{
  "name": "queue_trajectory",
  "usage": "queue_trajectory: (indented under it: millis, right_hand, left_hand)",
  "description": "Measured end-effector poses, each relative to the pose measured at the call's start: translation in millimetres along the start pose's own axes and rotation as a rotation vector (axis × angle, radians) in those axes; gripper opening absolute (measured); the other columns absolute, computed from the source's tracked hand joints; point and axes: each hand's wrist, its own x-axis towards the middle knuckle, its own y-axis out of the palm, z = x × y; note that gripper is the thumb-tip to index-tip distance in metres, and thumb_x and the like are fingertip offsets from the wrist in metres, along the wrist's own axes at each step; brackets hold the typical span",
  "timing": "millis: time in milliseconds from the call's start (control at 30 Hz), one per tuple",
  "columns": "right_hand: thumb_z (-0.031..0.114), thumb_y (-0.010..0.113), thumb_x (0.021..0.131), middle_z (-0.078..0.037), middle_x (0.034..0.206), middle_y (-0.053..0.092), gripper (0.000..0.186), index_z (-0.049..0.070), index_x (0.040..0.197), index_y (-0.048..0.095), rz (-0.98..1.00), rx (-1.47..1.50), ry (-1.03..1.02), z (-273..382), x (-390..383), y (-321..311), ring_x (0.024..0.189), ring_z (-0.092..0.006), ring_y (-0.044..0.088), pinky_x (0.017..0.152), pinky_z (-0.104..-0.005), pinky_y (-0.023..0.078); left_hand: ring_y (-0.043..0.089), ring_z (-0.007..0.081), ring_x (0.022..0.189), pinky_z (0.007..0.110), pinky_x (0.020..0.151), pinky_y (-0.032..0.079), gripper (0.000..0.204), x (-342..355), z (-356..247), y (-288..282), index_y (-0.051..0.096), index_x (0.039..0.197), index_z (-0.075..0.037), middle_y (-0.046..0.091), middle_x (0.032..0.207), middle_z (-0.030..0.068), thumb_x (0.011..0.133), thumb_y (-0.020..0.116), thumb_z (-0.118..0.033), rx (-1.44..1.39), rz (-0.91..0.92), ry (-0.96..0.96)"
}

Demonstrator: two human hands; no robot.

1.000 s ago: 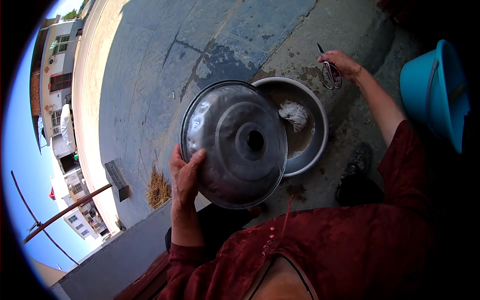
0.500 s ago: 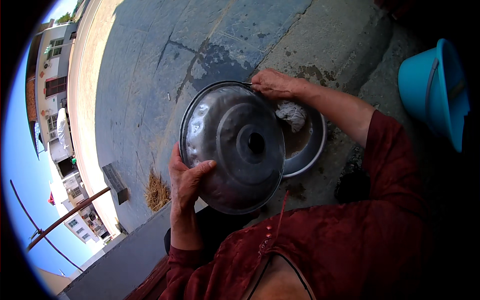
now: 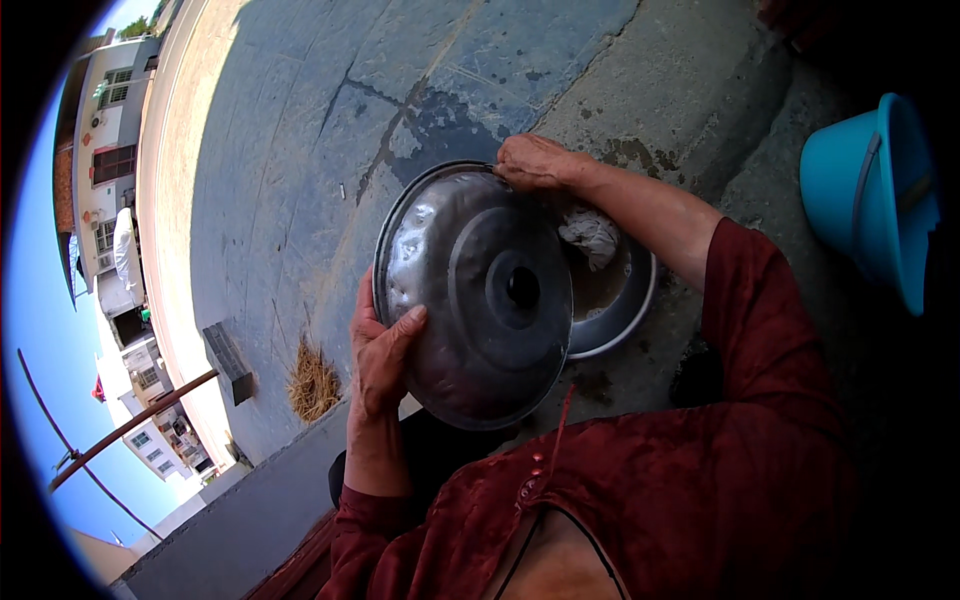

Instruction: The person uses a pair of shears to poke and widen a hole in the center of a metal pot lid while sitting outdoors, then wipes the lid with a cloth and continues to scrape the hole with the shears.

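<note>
A large dented metal lid (image 3: 470, 300) with a round knob hole in its middle is held up in front of me. My left hand (image 3: 378, 350) grips its near left rim, thumb on the face. At the far top rim my right hand (image 3: 532, 162) is closed on the lid's edge, the forearm reaching across in a dark red sleeve. Behind the lid on the ground stands a metal basin (image 3: 622, 300) with murky water and a whitish scrubbing wad (image 3: 590, 236) in it.
A blue plastic bucket (image 3: 865, 195) stands at the right. The concrete ground (image 3: 300, 150) is cracked and wet in patches. A tuft of dry straw (image 3: 312, 380) and a small dark grate (image 3: 228, 360) lie at the left, beyond a ledge. Buildings curve along the left rim.
My right hand came in from the far right, where it held a small tool, and now grips the lid's top rim. The lid has stayed in my left hand.
</note>
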Motion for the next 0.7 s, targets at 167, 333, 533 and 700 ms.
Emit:
queue_trajectory:
  millis: [167,333,533,700]
  right_hand:
    - [0.019,0.053,0.081,-0.026,0.098,0.067,0.027,0.001,0.090,0.070,-0.032,-0.007,0.121,24.8,-6.4,-1.3,0.096,-0.0448,0.065,0.084,-0.0498,0.051]
    - [0.018,0.054,0.080,-0.025,0.094,0.068,0.026,-0.001,0.086,0.070,-0.126,-0.096,0.050,34.4,-11.9,-4.0,0.093,-0.0454,0.066,0.082,-0.0497,0.052]
    - [0.017,0.055,0.078,-0.026,0.091,0.068,0.023,0.000,0.083,0.070,-0.178,-0.191,-0.050,62.8,-20.4,-17.2,0.089,-0.0434,0.067,0.078,-0.0480,0.053]
    - [0.020,0.051,0.088,-0.023,0.085,0.067,0.025,0.000,0.083,0.065,-0.206,-0.307,-0.144,70.7,-41.7,-27.6,0.083,-0.0412,0.067,0.075,-0.0496,0.052]
  left_hand:
    - [0.059,0.0227,0.114,0.036,0.097,0.051,0.077,-1.3,0.2,1.2,0.034,0.145,-0.002,0.057,0.130,0.0125,0.080,0.076,-0.002,0.037,0.048,0.013]
    - [0.057,0.0217,0.117,0.035,0.100,0.048,0.079,-3.9,-6.2,15.7,0.033,0.146,-0.002,0.055,0.131,0.0116,0.080,0.076,-0.002,0.057,0.100,0.033]
    - [0.060,0.0216,0.113,0.035,0.098,0.049,0.080,-3.6,-9.0,25.8,0.038,0.142,0.000,0.060,0.126,0.0120,0.075,0.081,-0.004,0.056,0.130,0.075]
    - [0.059,0.0208,0.114,0.035,0.099,0.047,0.079,-9.9,-6.9,29.8,0.038,0.142,0.000,0.059,0.126,0.0111,0.075,0.079,-0.002,0.099,0.144,0.111]
